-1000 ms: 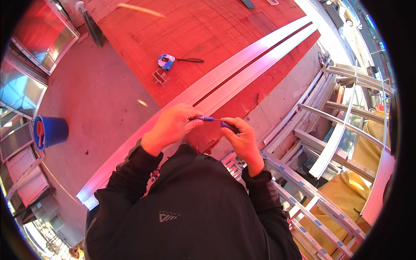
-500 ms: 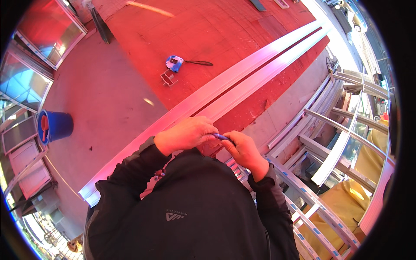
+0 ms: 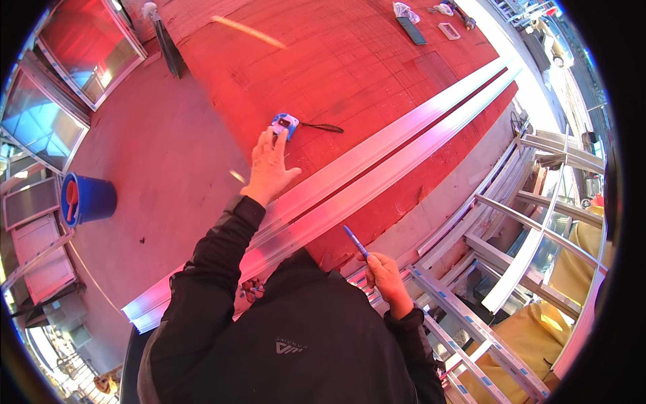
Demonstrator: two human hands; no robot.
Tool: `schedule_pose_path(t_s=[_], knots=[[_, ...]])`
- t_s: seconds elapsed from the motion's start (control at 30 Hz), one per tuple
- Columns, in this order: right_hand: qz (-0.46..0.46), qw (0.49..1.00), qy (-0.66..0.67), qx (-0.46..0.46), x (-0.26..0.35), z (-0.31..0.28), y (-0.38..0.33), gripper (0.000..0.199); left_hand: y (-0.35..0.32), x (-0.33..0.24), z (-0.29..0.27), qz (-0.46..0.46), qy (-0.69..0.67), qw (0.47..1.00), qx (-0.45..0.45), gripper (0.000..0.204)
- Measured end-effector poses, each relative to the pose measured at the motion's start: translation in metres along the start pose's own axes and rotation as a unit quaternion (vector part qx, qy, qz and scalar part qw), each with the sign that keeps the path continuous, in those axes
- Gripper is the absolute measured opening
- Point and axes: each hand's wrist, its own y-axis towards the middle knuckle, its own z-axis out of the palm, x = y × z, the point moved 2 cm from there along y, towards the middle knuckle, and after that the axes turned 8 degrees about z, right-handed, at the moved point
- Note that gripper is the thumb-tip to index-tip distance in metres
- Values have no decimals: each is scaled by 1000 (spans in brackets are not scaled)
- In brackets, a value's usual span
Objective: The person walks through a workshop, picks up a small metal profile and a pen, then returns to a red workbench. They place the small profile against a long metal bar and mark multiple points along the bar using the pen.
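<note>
My left hand (image 3: 269, 165) stretches forward over the red-covered table, its fingers spread. The fingertips are beside a blue and white tape measure (image 3: 285, 124) with a black wrist strap; whether they touch it I cannot tell. In my right hand (image 3: 385, 276), held low at the near side, is a slim blue marker (image 3: 355, 242) pointing up and to the left. Two long, pale metal profiles (image 3: 377, 161) lie side by side across the table, running from the near left to the far right, between my hands.
A blue bucket (image 3: 94, 199) stands at the left, near leaning framed panes (image 3: 40, 121). Metal frames and profiles (image 3: 518, 262) are stacked to the right. At the table's far end lie a dark flat piece (image 3: 411, 30) and a small pale frame (image 3: 449, 31).
My hands have come apart. The left has moved forward to the tape measure and covers the small metal bracket beside it. The right has lowered, holding the marker.
</note>
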Motion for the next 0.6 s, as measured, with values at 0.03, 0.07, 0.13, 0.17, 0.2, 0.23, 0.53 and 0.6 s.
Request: schedule_pose_path(t_s=[0.03,0.07,0.13,0.17,0.2,0.23,0.53,0.6], knots=[[-1,999,27,-18,-5,-5,-3,38,5,20,13,-16,59,997,38,105],[19,997,51,-60,-8,-14,-6,39,8,36,26,-41,38,996,73,104],[8,993,94,-73,-15,-23,-12,37,9,56,44,-34,18,995,90,97],[-11,992,99,-75,-17,-28,-14,37,8,59,47,-8,-5,1000,22,92],[-12,990,110,-82,-19,-32,-15,37,5,60,48,-34,-56,998,-16,91],[-19,989,118,-88,-21,-38,-17,37,4,57,49,-61,-65,994,-65,91],[20,973,212,-91,-45,-114,-8,32,93,31,79,-127,-69,963,-228,86],[31,975,198,-96,-49,-142,-8,31,94,25,95,-168,3,976,-141,87]])
